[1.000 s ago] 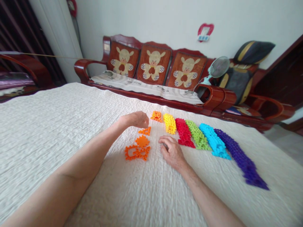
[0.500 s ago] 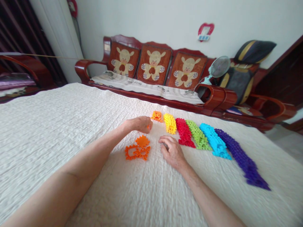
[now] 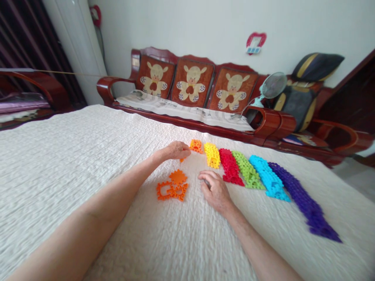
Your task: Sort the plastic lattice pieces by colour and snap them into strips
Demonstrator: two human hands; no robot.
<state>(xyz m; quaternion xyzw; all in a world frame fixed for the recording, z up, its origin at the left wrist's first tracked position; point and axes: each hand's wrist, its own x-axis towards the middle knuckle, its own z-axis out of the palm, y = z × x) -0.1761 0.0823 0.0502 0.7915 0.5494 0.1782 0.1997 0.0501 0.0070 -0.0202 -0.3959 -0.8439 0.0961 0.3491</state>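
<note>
Now, nearest you, 2 loose orange frames (image 3: pixel 172 191) lie flat on the white cloth (image 3: pixel 164 242), with 1 orange toothed plate (image 3: pixel 178 177) just beyond them. Your right hand (image 3: pixel 215 192) rests to their right, fingers loosely curled and thumb apart from them, nothing visible in its grasp; the red row (image 3: pixel 231 168) lies near it, on its right. Farther out, your left hand (image 3: pixel 177 150) is palm down, fingers bent over 1 small orange piece (image 3: pixel 183 159) that only partly shows beneath; you cannot tell from this view whether they pinch it or merely cover it. At those fingertips, to the right and slightly away from you, sits the orange stack (image 3: pixel 196 146); whether they touch is unclear. That is the relation to watch, and of your 2 hands the left is clearly nearer. The stack is short, its long axis hard to read, while the yellow row (image 3: pixel 212 155) on its right slants from far left to near right. Behind the cloth stands the wooden sofa (image 3: pixel 172 120).
</note>
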